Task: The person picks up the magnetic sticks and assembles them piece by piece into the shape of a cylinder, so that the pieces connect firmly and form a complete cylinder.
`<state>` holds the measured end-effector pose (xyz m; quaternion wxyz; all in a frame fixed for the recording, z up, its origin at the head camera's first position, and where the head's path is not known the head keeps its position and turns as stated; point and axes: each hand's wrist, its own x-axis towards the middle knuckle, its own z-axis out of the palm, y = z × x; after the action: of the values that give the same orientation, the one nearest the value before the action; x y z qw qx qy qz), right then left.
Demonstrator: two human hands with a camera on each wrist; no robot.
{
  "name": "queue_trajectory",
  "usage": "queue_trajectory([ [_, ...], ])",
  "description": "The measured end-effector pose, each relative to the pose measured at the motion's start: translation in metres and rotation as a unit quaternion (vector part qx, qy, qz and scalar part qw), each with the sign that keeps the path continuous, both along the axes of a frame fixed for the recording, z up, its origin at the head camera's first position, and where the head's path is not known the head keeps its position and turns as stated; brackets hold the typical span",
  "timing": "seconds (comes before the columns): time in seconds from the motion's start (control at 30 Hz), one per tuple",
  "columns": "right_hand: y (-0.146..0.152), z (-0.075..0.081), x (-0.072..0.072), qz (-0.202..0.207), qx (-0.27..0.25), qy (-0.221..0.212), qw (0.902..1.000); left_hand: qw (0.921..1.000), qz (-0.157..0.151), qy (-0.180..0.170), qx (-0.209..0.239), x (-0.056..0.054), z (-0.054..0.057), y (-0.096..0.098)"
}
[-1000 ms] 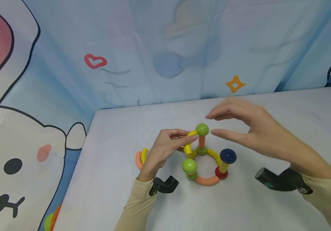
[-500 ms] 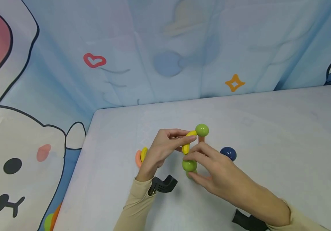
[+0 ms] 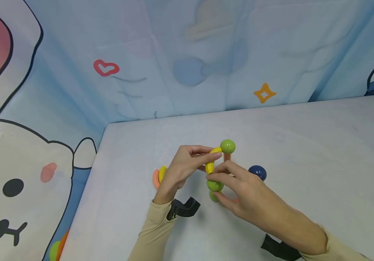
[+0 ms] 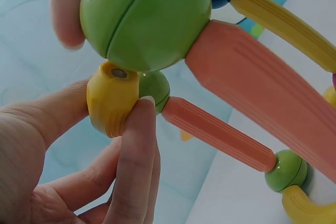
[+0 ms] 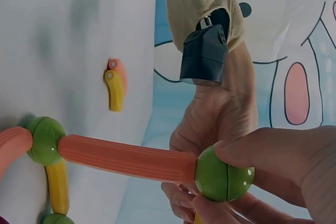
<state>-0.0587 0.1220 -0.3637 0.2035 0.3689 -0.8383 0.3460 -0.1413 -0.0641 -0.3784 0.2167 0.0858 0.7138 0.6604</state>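
Note:
My left hand (image 3: pixel 185 168) pinches a curved yellow rod (image 3: pixel 210 167) between thumb and fingers. A small metal disc shows in the rod's end in the left wrist view, right by a green ball (image 4: pixel 144 19). That ball tops an upright orange rod (image 5: pixel 126 158). With thumb and fingers my right hand (image 3: pixel 243 194) pinches the same ball. Behind it, a second green ball (image 3: pixel 227 146) caps another orange rod (image 4: pixel 218 132), and the yellow rod's far end comes right up to it. A dark blue ball (image 3: pixel 257 173) stands to the right, partly behind my right hand.
A curved orange rod (image 3: pixel 155 178) and a curved yellow rod (image 3: pixel 162 174) lie on the white table (image 3: pixel 124 217), left of my left wrist. My right hand covers most of the base ring in the head view; green joint balls (image 5: pixel 46 140) show low on it.
My right hand has come down and left from beside the far green ball and now pinches the near one, which has shifted slightly. The left hand with the yellow rod stays nearly still.

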Motion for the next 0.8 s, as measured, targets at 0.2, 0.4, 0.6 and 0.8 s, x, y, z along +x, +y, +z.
queue_trajectory([
  [0.2,-0.001,-0.001,0.001,-0.014,-0.005,0.005,0.9999,1.0000,-0.001,0.000,0.004,0.000,-0.001,0.000],
  [0.4,-0.002,-0.004,0.001,-0.029,-0.021,0.017,0.9992,1.0000,-0.004,-0.004,0.007,0.000,0.000,0.001],
  [0.6,-0.004,-0.005,0.001,-0.033,-0.023,0.015,0.9991,1.0000,-0.003,-0.002,0.007,0.000,0.001,-0.001],
  [0.8,0.004,0.006,-0.001,-0.028,-0.016,-0.001,0.9995,1.0000,-0.002,-0.002,0.002,0.001,0.002,-0.002],
])
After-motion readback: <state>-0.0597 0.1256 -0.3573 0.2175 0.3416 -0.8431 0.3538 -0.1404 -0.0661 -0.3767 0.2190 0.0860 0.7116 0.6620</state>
